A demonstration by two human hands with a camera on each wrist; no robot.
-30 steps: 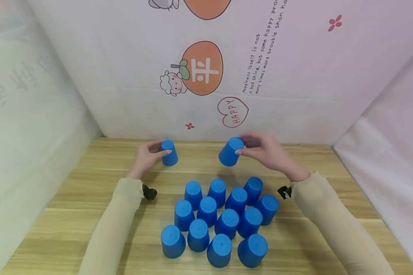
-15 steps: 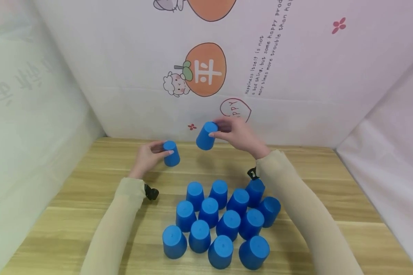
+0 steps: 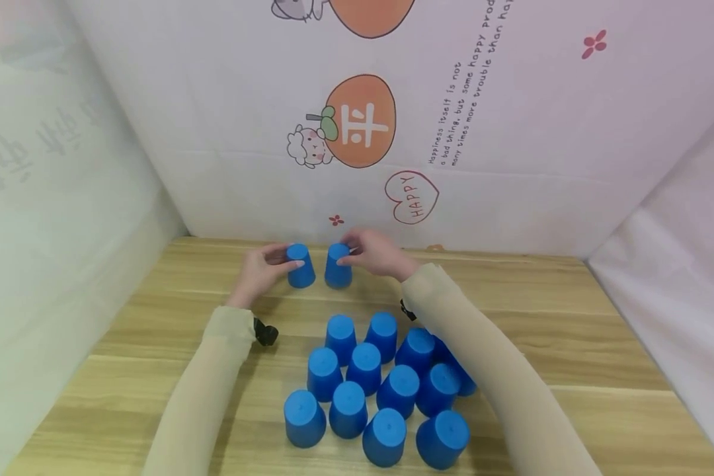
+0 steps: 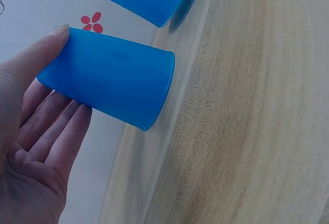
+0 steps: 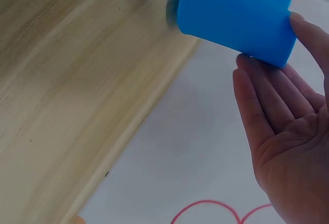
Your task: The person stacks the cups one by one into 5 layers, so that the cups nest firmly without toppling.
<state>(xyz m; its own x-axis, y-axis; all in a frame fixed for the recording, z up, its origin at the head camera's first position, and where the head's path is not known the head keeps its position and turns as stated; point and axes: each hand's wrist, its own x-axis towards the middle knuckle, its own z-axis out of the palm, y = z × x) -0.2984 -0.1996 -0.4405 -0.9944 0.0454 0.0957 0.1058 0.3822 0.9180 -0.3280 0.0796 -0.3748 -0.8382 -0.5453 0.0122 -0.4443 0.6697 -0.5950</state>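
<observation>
Near the table's back edge, my left hand (image 3: 260, 271) pinches an upside-down blue plastic cup (image 3: 301, 270) between thumb and fingers. Just right of it, my right hand (image 3: 376, 254) pinches a second upside-down blue cup (image 3: 337, 268) by its upper part. A narrow gap separates the two cups in the head view. The left wrist view shows the thumb near the base of its cup (image 4: 110, 77), fingers beneath. In the right wrist view, thumb and fingertips hold the other cup (image 5: 234, 21) at its base end.
Several upside-down blue cups (image 3: 365, 367) stand grouped in front of the hands on the wooden table (image 3: 155, 370). My right sleeve (image 3: 482, 344) hides part of the group's right side. A printed white cloth (image 3: 244, 165) rises behind the table.
My right hand has carried its cup leftward, lifting it and then lowering it beside the left hand's cup. The left hand stays nearly in place with its cup.
</observation>
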